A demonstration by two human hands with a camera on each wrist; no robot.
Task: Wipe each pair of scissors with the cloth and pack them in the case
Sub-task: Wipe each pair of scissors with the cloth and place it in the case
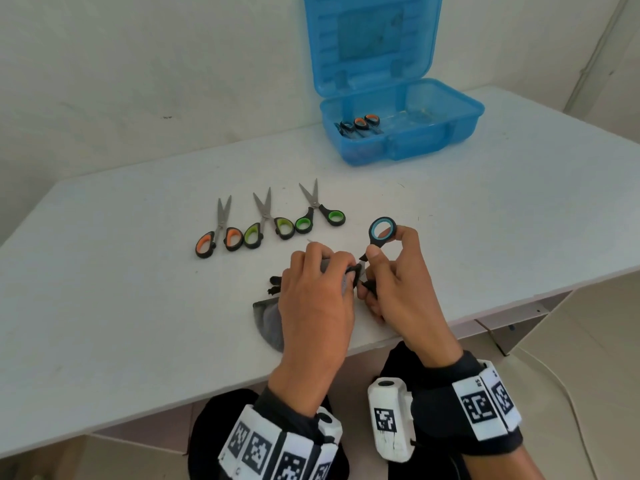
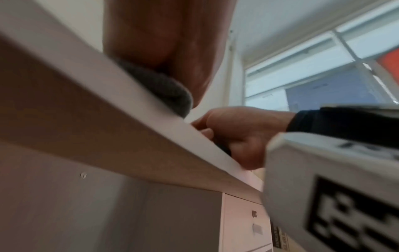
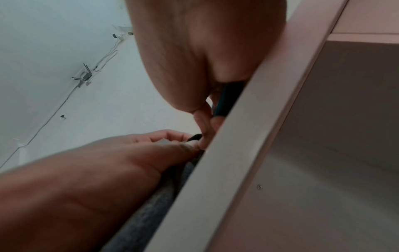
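Near the front edge of the desk (image 1: 104, 306), the right hand (image 1: 398, 292) grips the blue-handled scissors (image 1: 382, 230) by their handles. The left hand (image 1: 315, 299) pinches the grey cloth (image 1: 270, 323) around their blades. Three more pairs of scissors (image 1: 263, 220) lie in a row toward the middle. The open blue case (image 1: 401, 133) at the back edge holds packed scissors (image 1: 360, 124).

On the bench (image 1: 138, 306), three scissors (image 1: 266, 216) lie in a row. Behind and right of the row stands the open case (image 1: 401, 133), more scissors inside (image 1: 360, 124). Before the row lies the cloth (image 1: 270, 323), at the bench's near edge.
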